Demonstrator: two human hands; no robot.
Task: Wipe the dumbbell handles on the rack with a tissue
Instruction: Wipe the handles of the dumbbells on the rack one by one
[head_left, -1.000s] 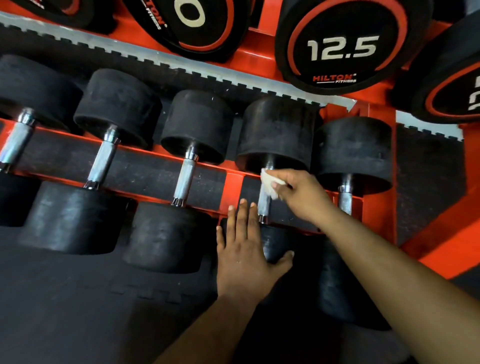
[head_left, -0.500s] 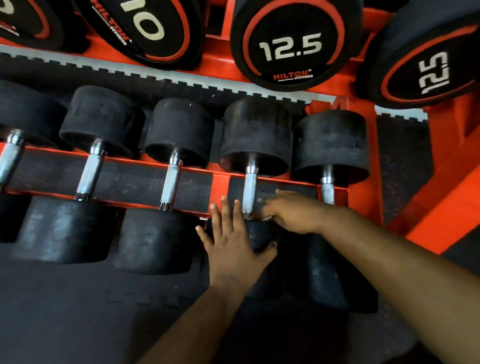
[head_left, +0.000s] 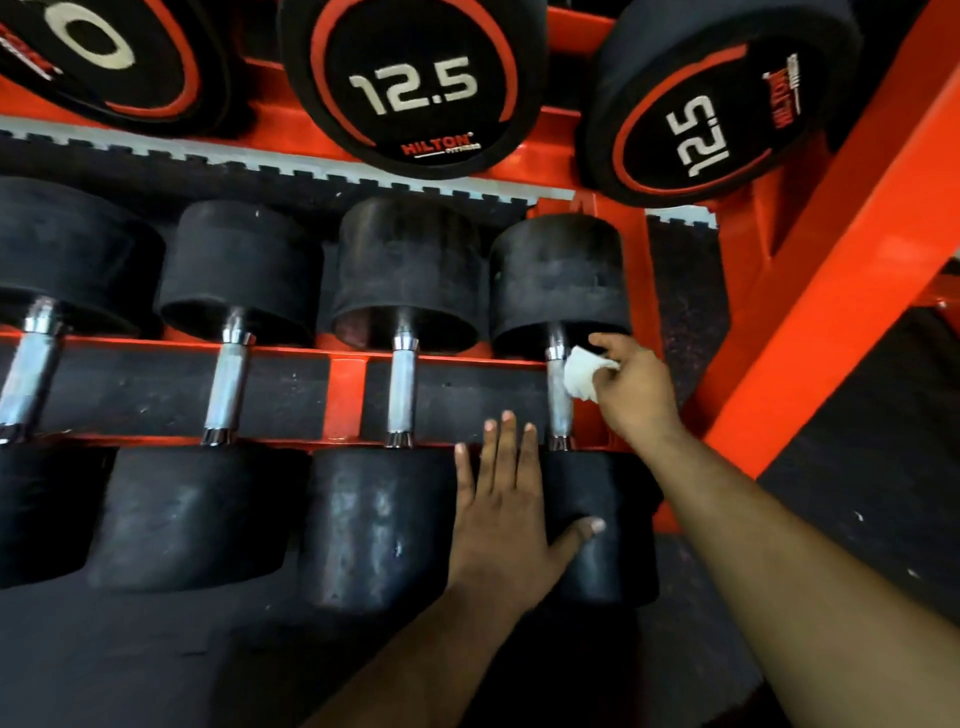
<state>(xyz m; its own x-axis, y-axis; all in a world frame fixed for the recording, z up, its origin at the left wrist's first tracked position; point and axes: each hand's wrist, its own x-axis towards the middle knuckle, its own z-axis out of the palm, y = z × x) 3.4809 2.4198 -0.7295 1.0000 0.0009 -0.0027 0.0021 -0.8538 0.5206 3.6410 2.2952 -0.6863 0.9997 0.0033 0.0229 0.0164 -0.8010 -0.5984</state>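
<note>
Right hand (head_left: 631, 387) pinches a white tissue (head_left: 581, 375) against the rightmost dumbbell handle (head_left: 558, 395), at 3 o'clock from the neighbouring handle (head_left: 402, 384). Left hand (head_left: 506, 512) lies flat, fingers straight, across two near heads at 6 o'clock. Orange rack upright (head_left: 841, 270) crowds the right edge.

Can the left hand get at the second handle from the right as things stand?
Probably yes. The left hand lies flat on the near dumbbell heads, just beside that handle, which is bare, with nothing over it.
</note>
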